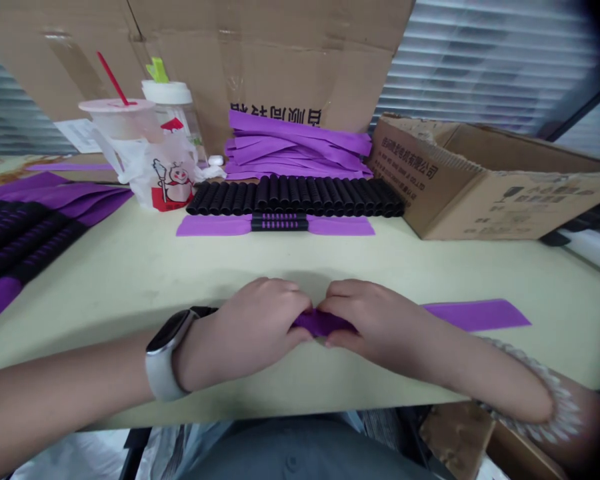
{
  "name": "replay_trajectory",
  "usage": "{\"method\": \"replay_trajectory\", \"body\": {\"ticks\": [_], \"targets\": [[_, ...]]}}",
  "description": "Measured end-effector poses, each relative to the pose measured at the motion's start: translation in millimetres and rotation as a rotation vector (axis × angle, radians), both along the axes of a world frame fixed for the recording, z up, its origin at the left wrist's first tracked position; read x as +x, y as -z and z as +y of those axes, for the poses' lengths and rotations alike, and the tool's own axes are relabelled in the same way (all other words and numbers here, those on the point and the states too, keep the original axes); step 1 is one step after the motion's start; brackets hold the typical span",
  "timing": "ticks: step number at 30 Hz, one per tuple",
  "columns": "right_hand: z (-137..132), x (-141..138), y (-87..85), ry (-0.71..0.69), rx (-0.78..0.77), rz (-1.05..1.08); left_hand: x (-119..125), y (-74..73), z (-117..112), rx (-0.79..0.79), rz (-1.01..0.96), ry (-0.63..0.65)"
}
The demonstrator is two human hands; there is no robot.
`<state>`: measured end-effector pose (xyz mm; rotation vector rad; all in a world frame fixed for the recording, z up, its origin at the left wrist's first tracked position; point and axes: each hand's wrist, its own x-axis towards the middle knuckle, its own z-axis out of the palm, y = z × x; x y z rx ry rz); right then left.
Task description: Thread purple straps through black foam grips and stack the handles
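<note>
My left hand [253,327] and my right hand [375,320] meet near the table's front edge, both closed on a purple strip [475,313]. The strip is bunched between my fingers and its free end lies flat on the table to the right. Something black peeks out by my left wrist, mostly hidden. Farther back lies a finished purple strip with a black ribbed sleeve [279,223] round its middle. Behind it runs a row of black ribbed sleeves [300,195], and beyond that a pile of purple strips [295,150].
A plastic cup with a red straw [123,123] and a bottle in a bag [173,180] stand at the back left. More strips with sleeves [25,233] lie at the left. An open cardboard box [480,180] sits at the right, a large carton [280,60] behind.
</note>
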<state>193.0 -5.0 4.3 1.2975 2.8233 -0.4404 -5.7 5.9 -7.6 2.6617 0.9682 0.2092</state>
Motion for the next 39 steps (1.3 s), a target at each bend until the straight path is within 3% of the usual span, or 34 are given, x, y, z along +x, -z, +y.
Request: {"method": "replay_trajectory", "body": {"ticks": [7,20,25,30,39], "targets": [[3,1,3.3,-0.012,0.013,0.031,0,4.6,-2,-0.028,-0.032,-0.056],[-1,-3,9.2,-0.005,-0.026,0.059,7,4.8,-10,0.127,0.094,-0.025],[4,0,3.8,0.013,-0.043,0.042,-13,3.9,-7,0.141,0.025,-0.039],[8,5,-1.4,-0.01,-0.05,0.044,-38,8.4,-5,0.021,-0.043,-0.078],[9,-4,8.0,-0.052,-0.025,0.133,-39,10.8,-10,0.041,-0.094,-0.117]]}}
